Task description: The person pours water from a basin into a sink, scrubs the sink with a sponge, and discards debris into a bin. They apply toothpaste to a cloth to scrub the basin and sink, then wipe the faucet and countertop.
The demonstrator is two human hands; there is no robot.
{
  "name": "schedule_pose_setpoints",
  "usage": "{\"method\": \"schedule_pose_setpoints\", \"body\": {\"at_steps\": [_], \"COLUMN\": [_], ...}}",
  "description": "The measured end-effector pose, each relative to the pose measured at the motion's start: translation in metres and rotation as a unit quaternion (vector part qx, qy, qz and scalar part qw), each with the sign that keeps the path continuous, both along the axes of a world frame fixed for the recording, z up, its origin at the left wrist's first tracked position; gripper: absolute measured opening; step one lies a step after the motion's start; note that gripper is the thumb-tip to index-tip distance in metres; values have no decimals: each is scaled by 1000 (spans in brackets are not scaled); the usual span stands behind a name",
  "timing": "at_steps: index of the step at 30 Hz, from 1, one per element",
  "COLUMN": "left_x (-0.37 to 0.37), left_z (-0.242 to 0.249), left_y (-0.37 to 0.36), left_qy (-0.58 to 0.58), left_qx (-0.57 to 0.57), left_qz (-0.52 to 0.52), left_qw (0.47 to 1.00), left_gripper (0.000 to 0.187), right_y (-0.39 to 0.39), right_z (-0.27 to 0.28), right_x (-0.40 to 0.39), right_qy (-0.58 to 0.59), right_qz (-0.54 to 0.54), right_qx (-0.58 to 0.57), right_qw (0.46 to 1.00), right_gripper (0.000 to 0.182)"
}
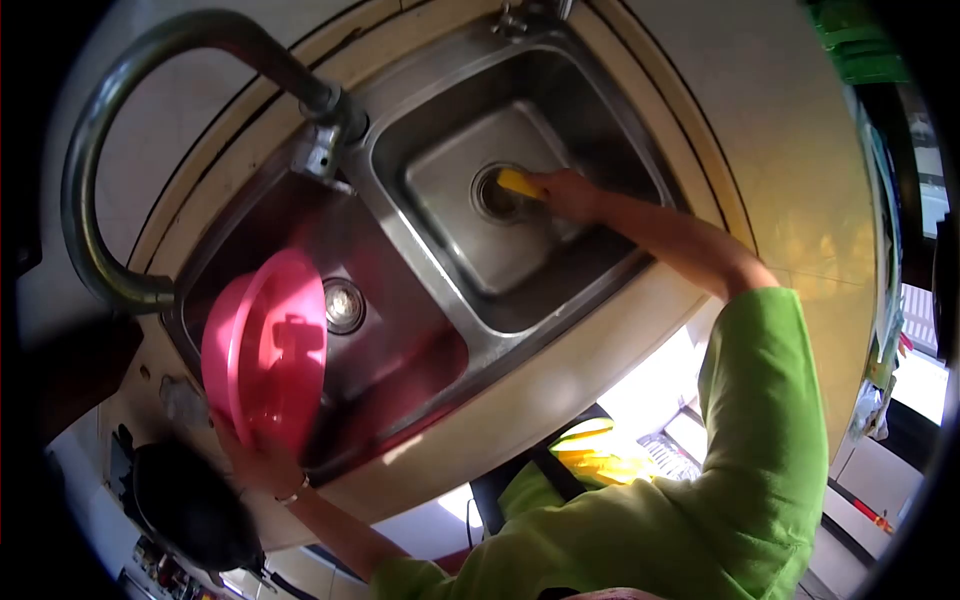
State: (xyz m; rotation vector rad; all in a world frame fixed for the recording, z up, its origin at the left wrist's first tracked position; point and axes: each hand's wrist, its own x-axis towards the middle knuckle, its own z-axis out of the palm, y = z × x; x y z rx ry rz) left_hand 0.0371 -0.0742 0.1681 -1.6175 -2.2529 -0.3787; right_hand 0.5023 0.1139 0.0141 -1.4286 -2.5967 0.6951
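Note:
My left hand (262, 462) grips the near rim of a pink plastic basin (237, 350), its fingers partly hidden. The basin is tilted on its side in the left bowl of the steel sink (400, 315), its hollow turned toward that bowl's drain (344, 305). In the right bowl, my right hand (570, 194) is closed around a small, flat yellow piece (520, 184). One end of this piece reaches over the round drain opening (493, 195).
A curved metal faucet (90, 190) arches over the left side. The black pan (190, 505) sits at the lower left, close to my left forearm. Pale counter (740, 190) borders the sink. Several yellow shapes (605, 460) show below, near my body.

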Motion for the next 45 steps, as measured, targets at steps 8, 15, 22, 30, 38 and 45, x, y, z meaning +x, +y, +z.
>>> {"method": "schedule_pose_setpoints", "body": {"at_steps": [8,15,22,30,38,45], "left_x": [-4,-1,9,8,2,17], "left_z": [-4,2,6,15,11,7], "left_y": [-6,-7,0,-4,-5,0], "left_qy": [-70,-32,-34,30,60,28], "left_qx": [26,18,76,87,104,131], "left_qz": [-37,-41,-78,-96,-70,-38], "left_qw": [996,999,993,991,990,990], "left_gripper": [57,57,54,52,51,45], "right_y": [-2,20,12,27,21,47], "right_z": [-10,-28,21,-13,-38,-12], "right_x": [-39,-63,-46,-6,-2,-71], "right_qy": [-95,-44,-210,-119,67,-80], "right_qz": [-65,-100,83,0,28,-37], "right_qx": [-103,-135,-125,-159,-146,-114], "right_qw": [988,985,966,980,987,990], "right_gripper": [44,43,43,34,38,39]}}
